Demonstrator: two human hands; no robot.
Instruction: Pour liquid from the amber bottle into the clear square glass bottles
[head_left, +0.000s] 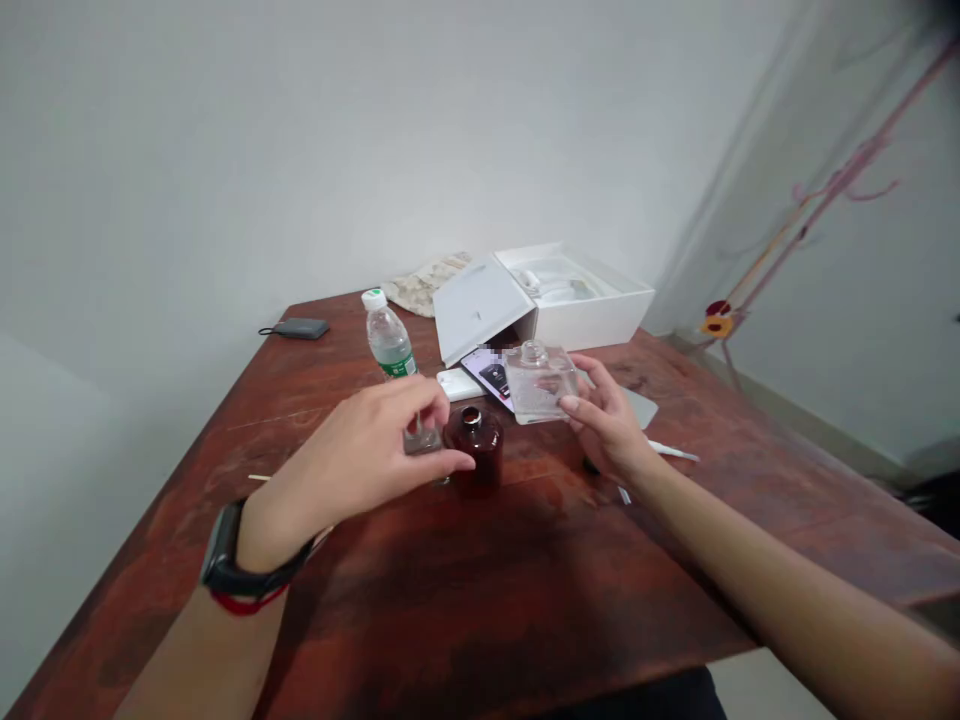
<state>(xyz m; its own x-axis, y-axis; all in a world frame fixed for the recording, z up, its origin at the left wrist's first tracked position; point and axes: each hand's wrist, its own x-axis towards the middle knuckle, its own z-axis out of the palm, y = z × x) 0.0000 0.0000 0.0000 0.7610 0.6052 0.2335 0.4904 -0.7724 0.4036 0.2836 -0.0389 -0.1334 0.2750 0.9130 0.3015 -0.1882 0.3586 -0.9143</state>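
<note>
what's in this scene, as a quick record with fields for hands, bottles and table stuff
left hand: thumb and fingertips apart, near the brown bottle; grip on the clear glass item unclear
right hand: holding the clear glass bottle
brown bottle: upright, uncapped
plastic bottle: upright, white cap on
white box: open, at the back
phone: screen lit
surface: reddish-brown table

Single head-worn view, looking forward and down, close above table, wall beyond

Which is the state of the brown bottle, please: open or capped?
Open: the brown bottle has no cap, and its mouth shows uncovered.
</note>
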